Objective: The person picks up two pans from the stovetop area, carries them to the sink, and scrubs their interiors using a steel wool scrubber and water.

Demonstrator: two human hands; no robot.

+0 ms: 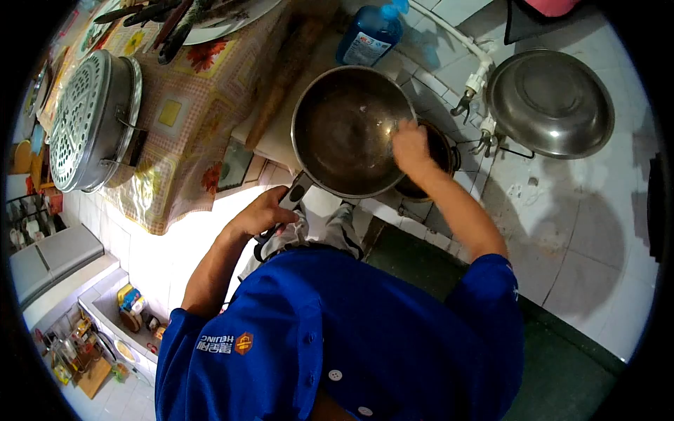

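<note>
A wide dark wok (344,140) is held out in front of me, its inside facing up. My left hand (265,212) is closed around the wok's black handle (300,188). At the wok's right side my right hand (413,147) reaches over the rim, fingers curled down against the inner wall. Whatever those fingers may hold is hidden. Partly covered by the wok and my right forearm, a brown pot (439,154) stands below.
A blue detergent bottle (370,35) stands beyond the wok. Right of it are taps (484,133) and an upturned metal basin (550,104). On the left, a patterned tablecloth (172,140) lies under a steamer (88,123) and a plate (228,24) with several dark-handled utensils.
</note>
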